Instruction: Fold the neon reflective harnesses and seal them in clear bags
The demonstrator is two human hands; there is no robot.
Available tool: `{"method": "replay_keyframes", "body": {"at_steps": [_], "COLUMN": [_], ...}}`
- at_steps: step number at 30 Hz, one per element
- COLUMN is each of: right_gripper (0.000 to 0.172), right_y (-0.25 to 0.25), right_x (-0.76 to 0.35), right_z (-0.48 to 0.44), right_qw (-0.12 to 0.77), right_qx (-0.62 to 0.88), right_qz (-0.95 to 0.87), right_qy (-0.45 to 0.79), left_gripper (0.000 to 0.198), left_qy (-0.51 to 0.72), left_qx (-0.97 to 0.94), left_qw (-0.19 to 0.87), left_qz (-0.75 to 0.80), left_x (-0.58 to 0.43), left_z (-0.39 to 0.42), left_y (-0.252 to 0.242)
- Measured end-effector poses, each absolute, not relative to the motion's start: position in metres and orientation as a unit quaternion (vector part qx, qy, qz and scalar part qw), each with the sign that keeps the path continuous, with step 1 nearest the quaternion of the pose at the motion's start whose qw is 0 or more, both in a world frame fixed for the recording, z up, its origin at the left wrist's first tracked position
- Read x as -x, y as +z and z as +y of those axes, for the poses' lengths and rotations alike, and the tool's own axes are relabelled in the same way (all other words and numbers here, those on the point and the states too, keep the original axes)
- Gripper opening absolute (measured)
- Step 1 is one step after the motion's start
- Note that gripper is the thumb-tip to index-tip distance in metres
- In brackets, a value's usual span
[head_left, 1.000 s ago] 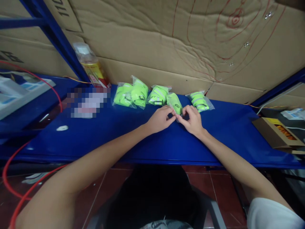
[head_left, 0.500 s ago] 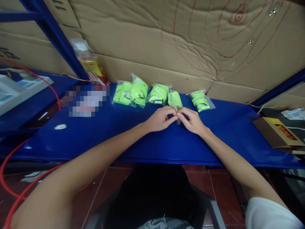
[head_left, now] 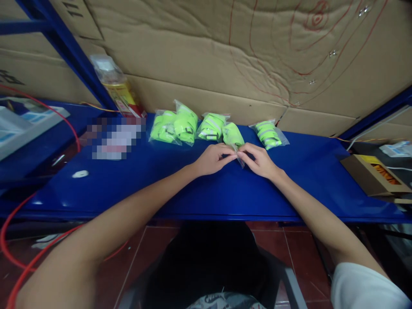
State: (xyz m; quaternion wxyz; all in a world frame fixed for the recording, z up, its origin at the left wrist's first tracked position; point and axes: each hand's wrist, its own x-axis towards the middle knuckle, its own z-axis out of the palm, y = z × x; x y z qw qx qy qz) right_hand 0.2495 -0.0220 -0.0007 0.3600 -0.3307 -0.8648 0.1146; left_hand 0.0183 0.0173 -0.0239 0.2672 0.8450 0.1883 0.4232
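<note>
A clear plastic bag (head_left: pixel 232 134) with folded bright yellow-green fabric inside lies on the blue table, its mouth end toward me. My left hand (head_left: pixel 215 159) pinches that end between thumb and fingers. From the other side my right hand (head_left: pixel 257 159) pinches the same edge, the fingertips of both hands nearly touching. Left of it sit more bagged bundles of the same fabric with grey stripes, among them one bag (head_left: pixel 211 127) close by and a taller bag (head_left: pixel 186 123). To the right lies another bagged bundle (head_left: pixel 268 135).
A bottle (head_left: pixel 120 92) with a yellow and red label stands at the back left. A small white object (head_left: pixel 80 174) lies on the blue table (head_left: pixel 206 197). An open cardboard box (head_left: pixel 375 176) is at the right, and a red hose (head_left: pixel 6 223) loops at the left.
Both hands stay pinched on the bag's edge, with the fingertips shifted slightly. The bag's mouth end now slants a little more to the right. The view has moved slightly.
</note>
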Motion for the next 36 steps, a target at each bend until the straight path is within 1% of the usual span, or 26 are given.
{"method": "replay_keyframes", "body": {"at_steps": [4, 7, 12, 14, 17, 19, 21, 24, 25, 28, 29, 30, 32, 34, 36], "right_gripper": [0.016, 0.016, 0.021, 0.021, 0.023, 0.027, 0.029, 0.025, 0.029, 0.063, 0.07, 0.071, 0.06, 0.046, 0.044], "right_y": [0.003, 0.001, -0.001, 0.0, 0.0, -0.005, -0.013, -0.027, -0.03, -0.032, -0.03, -0.027, -0.021, -0.015, -0.011], "right_x": [-0.247, -0.242, -0.248, -0.259, -0.272, -0.272, -0.267, -0.261, -0.262, -0.269, -0.272, -0.274, -0.275, -0.274, -0.272], "right_z": [-0.025, -0.026, -0.019, -0.016, -0.014, -0.012, -0.009, 0.003, 0.008, 0.017, 0.018, 0.018, 0.015, 0.012, 0.01], "right_qw": [0.321, 0.317, 0.374, 0.405, 0.428, 0.44, 0.477, 0.542, 0.553, 0.532, 0.514, 0.495, 0.469, 0.473, 0.5], "right_qx": [0.346, 0.348, 0.347, 0.375, 0.41, 0.406, 0.407, 0.447, 0.463, 0.487, 0.482, 0.47, 0.441, 0.427, 0.435], "right_qz": [-0.879, -0.882, -0.86, -0.833, -0.805, -0.8, -0.772, -0.677, -0.645, -0.578, -0.562, -0.55, -0.536, -0.526, -0.512], "right_qy": [0.067, 0.032, -0.016, -0.021, -0.015, 0.027, 0.107, 0.218, 0.25, 0.381, 0.433, 0.481, 0.546, 0.563, 0.547], "left_gripper": [0.015, 0.012, 0.014, 0.017, 0.018, 0.016, 0.015, 0.017, 0.018, 0.022, 0.023, 0.024, 0.022, 0.022, 0.023], "left_qy": [0.439, 0.454, 0.49, 0.514, 0.533, 0.54, 0.543, 0.539, 0.543, 0.561, 0.568, 0.576, 0.6, 0.626, 0.646], "left_qx": [-0.828, -0.811, -0.797, -0.777, -0.756, -0.756, -0.761, -0.766, -0.764, -0.755, -0.751, -0.743, -0.712, -0.674, -0.656], "left_qw": [0.273, 0.289, 0.271, 0.259, 0.23, 0.212, 0.208, 0.228, 0.235, 0.248, 0.255, 0.264, 0.289, 0.31, 0.306], "left_qz": [0.217, 0.23, 0.227, 0.255, 0.304, 0.303, 0.288, 0.266, 0.258, 0.229, 0.221, 0.216, 0.222, 0.24, 0.245], "left_x": [-0.022, -0.027, -0.026, -0.022, -0.015, -0.014, -0.016, -0.018, -0.017, -0.015, -0.014, -0.014, -0.013, -0.013, -0.013], "left_z": [0.011, 0.006, 0.011, 0.019, 0.029, 0.03, 0.026, 0.017, 0.014, 0.009, 0.009, 0.009, 0.013, 0.019, 0.025], "left_y": [-0.022, -0.018, -0.014, -0.015, -0.017, -0.018, -0.018, -0.015, -0.013, -0.009, -0.008, -0.007, -0.007, -0.008, -0.009]}}
